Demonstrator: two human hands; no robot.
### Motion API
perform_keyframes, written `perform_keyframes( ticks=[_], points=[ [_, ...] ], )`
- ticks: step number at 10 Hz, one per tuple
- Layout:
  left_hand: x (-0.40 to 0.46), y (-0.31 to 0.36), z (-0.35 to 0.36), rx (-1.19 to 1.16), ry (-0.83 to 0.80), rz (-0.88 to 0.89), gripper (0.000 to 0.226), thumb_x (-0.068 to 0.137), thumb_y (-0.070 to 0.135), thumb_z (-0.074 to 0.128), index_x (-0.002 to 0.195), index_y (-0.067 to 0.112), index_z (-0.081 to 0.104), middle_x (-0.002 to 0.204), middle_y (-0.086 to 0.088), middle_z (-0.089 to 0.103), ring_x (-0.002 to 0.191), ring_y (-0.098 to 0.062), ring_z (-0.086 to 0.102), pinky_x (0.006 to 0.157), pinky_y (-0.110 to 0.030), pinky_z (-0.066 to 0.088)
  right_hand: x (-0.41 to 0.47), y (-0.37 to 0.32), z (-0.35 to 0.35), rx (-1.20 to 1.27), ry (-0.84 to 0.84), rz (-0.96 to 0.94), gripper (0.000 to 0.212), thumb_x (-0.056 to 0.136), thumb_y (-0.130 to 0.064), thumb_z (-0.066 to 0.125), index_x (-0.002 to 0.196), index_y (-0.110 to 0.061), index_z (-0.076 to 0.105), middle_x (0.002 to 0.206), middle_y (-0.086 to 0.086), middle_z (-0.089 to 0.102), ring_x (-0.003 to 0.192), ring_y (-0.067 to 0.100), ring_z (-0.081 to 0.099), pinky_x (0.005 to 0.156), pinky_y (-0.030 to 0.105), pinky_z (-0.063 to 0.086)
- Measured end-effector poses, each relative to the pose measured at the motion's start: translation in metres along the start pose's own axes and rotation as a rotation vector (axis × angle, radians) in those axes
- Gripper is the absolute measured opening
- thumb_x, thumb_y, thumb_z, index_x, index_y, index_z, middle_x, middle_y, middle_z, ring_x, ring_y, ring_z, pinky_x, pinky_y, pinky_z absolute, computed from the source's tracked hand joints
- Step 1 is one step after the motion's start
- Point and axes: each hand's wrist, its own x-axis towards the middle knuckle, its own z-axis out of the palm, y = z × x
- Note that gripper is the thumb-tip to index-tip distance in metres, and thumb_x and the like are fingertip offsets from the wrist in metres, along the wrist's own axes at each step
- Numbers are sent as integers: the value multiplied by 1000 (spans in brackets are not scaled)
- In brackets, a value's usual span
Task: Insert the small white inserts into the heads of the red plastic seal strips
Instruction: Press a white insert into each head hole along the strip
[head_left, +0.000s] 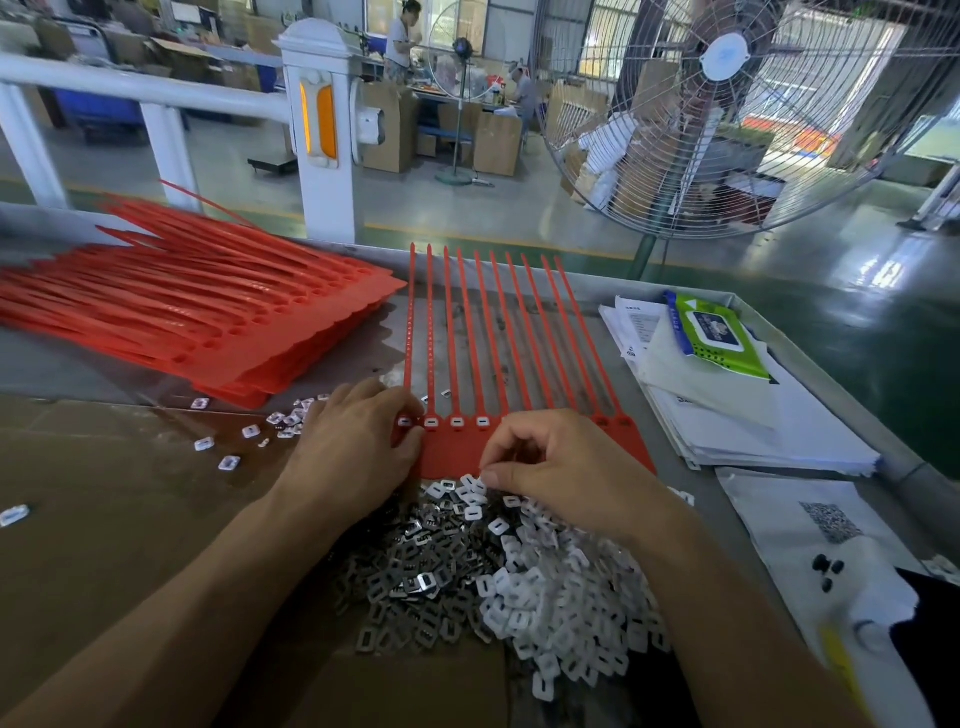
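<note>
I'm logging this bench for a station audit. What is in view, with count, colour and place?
seal strip sheet: one, red, ten strips, centre of bench; four heads show white inserts
stacked strip sheets: many, red, far left
loose inserts: large pile, white and grey, near centre; a few scattered left
wipes pack: one, green, on papers at right
paper stack: white, right
floor fan: one, grey, behind bench
left hand: on the sheet's left heads
right hand: fingers curled at the sheet's near edge

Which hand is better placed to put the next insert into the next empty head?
Probably the right hand: it is at the edge of the insert pile, over the strip beside the four filled heads. The left hand rests at the strip's left end, seemingly steadying it.
</note>
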Motion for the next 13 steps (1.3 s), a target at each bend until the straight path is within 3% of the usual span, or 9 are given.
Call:
perform_keyframes(
  ticks=[2, 3, 5, 6, 7, 9, 10, 11, 13],
  points=[
    [-1, 0, -3, 2, -23, -2, 27, 96, 40, 57, 122, 34, 63, 121, 7, 58, 120, -19, 48, 106, -43, 36, 1, 2, -1, 131, 177, 31, 10, 95, -23, 72, 91, -32, 70, 88, -10, 76, 68, 2, 68, 66, 23, 54],
    [0, 1, -3, 0, -21, 1, 26, 96, 41, 57, 121, 34, 63, 121, 7, 58, 120, -19, 47, 106, -43, 35, 2, 8, -7, 214, 354, 56, 15, 95, -18, 70, 92, -32, 73, 85, -7, 76, 63, 0, 63, 56, 11, 46],
    [0, 0, -1, -5, -14, 0, 25, 95, 41, 58, 119, 34, 64, 120, 7, 58, 120, -19, 48, 106, -44, 35, 4, 28, -26, 400, 631, 171, 17, 95, -12, 71, 96, -26, 78, 76, 3, 76, 56, 7, 60, 49, 24, 49],
    [1, 0, -1, -4, -14, 3, 25, 95, 40, 59, 118, 34, 64, 119, 8, 58, 119, -19, 48, 105, -44, 36, 6, 39, -35, 453, 702, 235, 14, 92, -11, 75, 98, -24, 78, 75, 4, 76, 57, 11, 65, 59, 32, 58],
    [1, 0, -1, -6, -17, 3, 25, 95, 40, 59, 118, 34, 64, 118, 8, 59, 119, -20, 49, 105, -44, 37, 6, 50, -42, 477, 744, 287, 13, 89, -11, 79, 95, -23, 79, 74, 6, 76, 58, 15, 69, 71, 39, 62],
    [1, 0, -1, -7, -15, 0, 24, 95, 39, 59, 118, 34, 65, 119, 7, 59, 118, -20, 49, 105, -45, 37, 2, 61, -48, 372, 789, 374, 6, 96, -14, 71, 92, -14, 76, 73, 2, 77, 56, 15, 69, 56, 30, 57],
    [1, 1, -1, -19, -12, -1, 24, 95, 39, 59, 117, 34, 65, 119, 8, 59, 119, -20, 49, 106, -45, 36, 1, 65, -47, 232, 763, 419, 10, 95, -18, 71, 86, -15, 74, 67, -3, 75, 45, 5, 60, 43, 19, 46],
    [1, 1, 0, -22, -9, -4, 24, 95, 39, 59, 118, 35, 65, 120, 8, 58, 120, -20, 48, 106, -43, 35, 3, 66, -44, 89, 721, 446, 16, 93, -25, 73, 78, -20, 74, 62, -8, 72, 48, 0, 58, 51, 21, 44],
    [1, 0, 0, -16, -11, -4, 25, 95, 40, 59, 119, 35, 64, 120, 8, 58, 120, -19, 48, 106, -43, 35, 8, 67, -42, -26, 674, 481, 16, 95, -31, 70, 87, -19, 78, 73, -3, 73, 73, 13, 67, 59, 27, 43]
  ],
)
